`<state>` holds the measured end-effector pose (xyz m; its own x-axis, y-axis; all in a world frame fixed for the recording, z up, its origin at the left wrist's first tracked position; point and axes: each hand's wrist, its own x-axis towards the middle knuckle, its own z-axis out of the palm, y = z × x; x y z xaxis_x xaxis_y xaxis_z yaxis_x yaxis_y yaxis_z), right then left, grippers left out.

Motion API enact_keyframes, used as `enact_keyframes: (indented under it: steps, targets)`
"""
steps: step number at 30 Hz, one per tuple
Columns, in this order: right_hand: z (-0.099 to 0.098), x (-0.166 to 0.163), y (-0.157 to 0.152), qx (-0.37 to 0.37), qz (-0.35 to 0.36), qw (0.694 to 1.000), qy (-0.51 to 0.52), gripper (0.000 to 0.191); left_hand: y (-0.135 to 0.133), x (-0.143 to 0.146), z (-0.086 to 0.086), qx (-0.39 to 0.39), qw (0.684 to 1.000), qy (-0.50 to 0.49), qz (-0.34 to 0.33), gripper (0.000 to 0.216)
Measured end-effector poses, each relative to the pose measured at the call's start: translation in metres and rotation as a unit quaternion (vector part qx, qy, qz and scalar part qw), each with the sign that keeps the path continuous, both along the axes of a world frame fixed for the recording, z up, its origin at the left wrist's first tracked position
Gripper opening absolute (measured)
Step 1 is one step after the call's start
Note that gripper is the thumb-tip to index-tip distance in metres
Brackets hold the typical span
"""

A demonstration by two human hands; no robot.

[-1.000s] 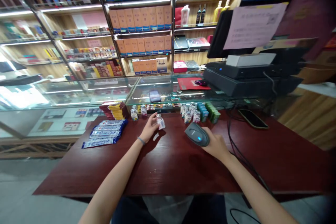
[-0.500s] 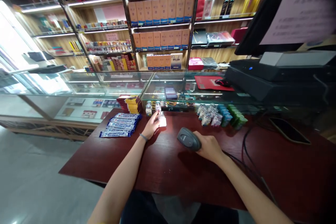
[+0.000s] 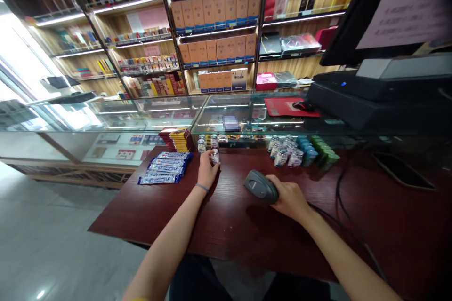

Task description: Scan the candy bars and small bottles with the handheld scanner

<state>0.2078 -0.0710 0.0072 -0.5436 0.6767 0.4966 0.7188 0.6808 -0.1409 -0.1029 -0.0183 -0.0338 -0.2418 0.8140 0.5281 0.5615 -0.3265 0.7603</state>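
My left hand (image 3: 208,170) has its fingers around a small clear jar (image 3: 215,156), which stands upright near the far edge of the dark red table (image 3: 226,235). Just behind it are similar small jars (image 3: 201,146). My right hand (image 3: 290,198) grips a dark grey barcode scanner (image 3: 260,186), its head pointing left toward the jar. To the left lie several blue-and-white sachets (image 3: 164,168) in a row. Past the scanner stands a group of jars (image 3: 281,156), with blue cans (image 3: 308,151) and green cans (image 3: 326,156) beside them.
Stacked red and yellow packets (image 3: 176,140) stand at the table's back left. A glass display counter (image 3: 247,103) runs along the far side. At right are a phone (image 3: 402,169), a black cable (image 3: 339,197) and a checkout terminal (image 3: 367,99).
The bright scanner light on the jar has gone out. My left hand has shifted slightly, its fingers now around the nearer jar. The scanner remains in my right hand.
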Motion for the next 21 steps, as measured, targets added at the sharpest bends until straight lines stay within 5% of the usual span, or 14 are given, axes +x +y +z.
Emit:
enact_keyframes:
  steps: [7, 21]
  targets:
    - [-0.002, 0.004, 0.001, -0.010, -0.002, 1.000, 0.014, 0.045, 0.005, 0.008, 0.010, 0.003, 0.983, 0.173, 0.064, 0.042]
    - [0.000, 0.007, 0.000, -0.013, 0.008, 0.999, 0.041, 0.048, 0.053, 0.013, 0.006, -0.010, 0.979, 0.168, 0.113, 0.040]
